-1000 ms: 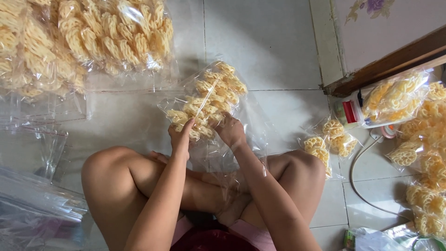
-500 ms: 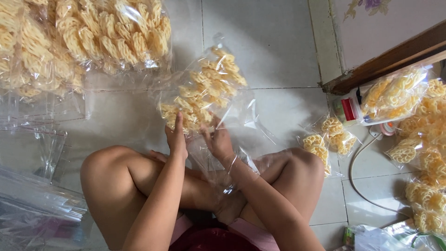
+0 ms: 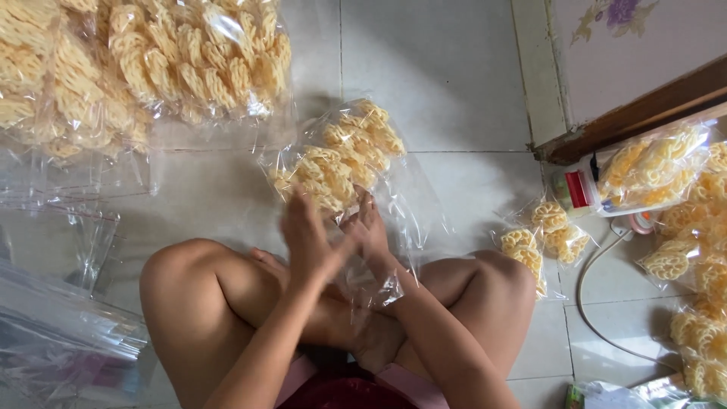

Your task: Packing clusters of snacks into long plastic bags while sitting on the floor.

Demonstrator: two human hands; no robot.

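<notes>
I sit cross-legged on a tiled floor. A clear plastic bag of yellow flower-shaped crackers (image 3: 341, 155) is held up in front of my knees. My left hand (image 3: 307, 242) and my right hand (image 3: 371, 231) are pressed close together at the bag's lower, open end, both gripping the plastic. The loose tail of the bag hangs down between my wrists toward my ankles. The fingers are slightly blurred by motion.
A large pile of bagged crackers (image 3: 136, 68) lies at the upper left. Empty clear bags (image 3: 60, 318) are stacked at the left. A small filled bag (image 3: 541, 238) sits by my right knee, more crackers (image 3: 697, 250) and a white cable (image 3: 598, 303) at the right, near a wooden door sill (image 3: 628, 113).
The bag has moved left and turned while my hands slid together at its open end; my left hand has come up beside the right.
</notes>
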